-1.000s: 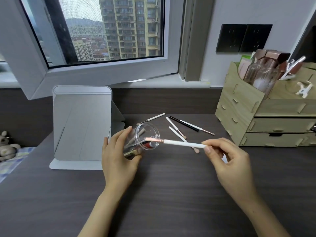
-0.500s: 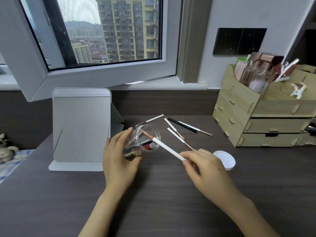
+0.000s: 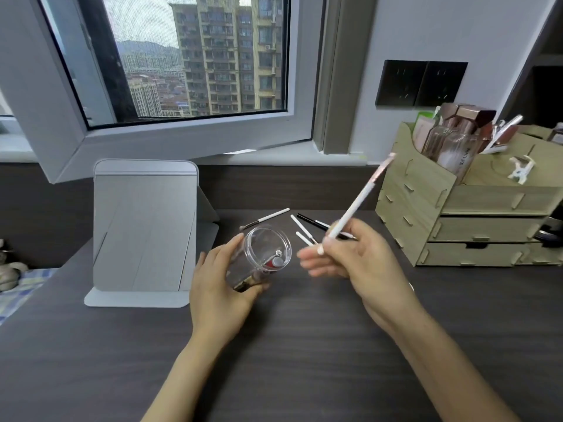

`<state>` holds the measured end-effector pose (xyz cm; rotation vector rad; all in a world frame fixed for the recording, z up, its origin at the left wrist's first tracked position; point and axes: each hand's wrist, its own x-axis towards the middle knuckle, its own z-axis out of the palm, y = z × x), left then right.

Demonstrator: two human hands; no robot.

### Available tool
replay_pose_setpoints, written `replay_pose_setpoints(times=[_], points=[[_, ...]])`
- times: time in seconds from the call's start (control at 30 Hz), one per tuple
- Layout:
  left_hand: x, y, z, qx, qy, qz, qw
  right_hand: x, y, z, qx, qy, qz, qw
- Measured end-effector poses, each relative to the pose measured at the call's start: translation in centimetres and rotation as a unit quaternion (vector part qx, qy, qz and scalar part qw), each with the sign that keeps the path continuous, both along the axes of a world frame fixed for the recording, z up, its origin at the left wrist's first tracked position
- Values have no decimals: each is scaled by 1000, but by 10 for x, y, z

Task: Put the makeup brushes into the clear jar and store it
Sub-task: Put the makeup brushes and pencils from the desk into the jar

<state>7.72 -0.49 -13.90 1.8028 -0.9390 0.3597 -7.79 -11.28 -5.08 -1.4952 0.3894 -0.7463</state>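
Observation:
My left hand (image 3: pixel 219 290) grips the clear jar (image 3: pixel 262 257), tilted with its open mouth toward the right. Some small items lie inside it. My right hand (image 3: pixel 359 263) holds a white-handled makeup brush (image 3: pixel 356 205) by its lower end. The brush points up and to the right, blurred, well clear of the jar's mouth. Several more brushes (image 3: pixel 300 226) lie loose on the dark desk behind the jar, white-handled and black-handled, partly hidden by my right hand.
A folding grey mirror (image 3: pixel 143 229) stands left of the jar. A wooden drawer organiser (image 3: pixel 469 220) with bottles stands at the right. A window frame (image 3: pixel 182 138) swings inward above the back of the desk (image 3: pixel 304 360).
The brush tip was in the jar's mouth. My right hand has pulled it out and swung it upward to the right. The jar stays tilted in my left hand.

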Motion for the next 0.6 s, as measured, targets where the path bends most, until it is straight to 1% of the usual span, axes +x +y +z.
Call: replay_pose_setpoints(times=[0.03,0.07,0.13,0.17,0.2,0.27,0.33,0.5,0.6], points=[[-2,0,1,-2,4,-11,1000,8,0,5,-23,0,-19,1000],[-3,0,1,-3,5,-19,1000,16,-1,9,-72,8,-47,996],[-3,-1,1,-4,7,-26,1000,30,-4,15,-190,52,-92,976],[-2,-1,1,-4,9,-25,1000,36,-5,17,-227,78,-91,966],[-1,-1,0,-5,10,-21,1000,42,-6,19,-244,98,-75,962],[0,0,-1,-7,6,-9,1000,50,-5,21,-261,126,-45,956],[2,1,-1,-7,-6,4,1000,55,-6,23,-274,139,-47,951],[5,1,0,16,-65,42,997,54,-9,23,-223,108,-52,967],[6,2,-1,29,-72,52,996,49,-8,19,-193,78,-45,977]])
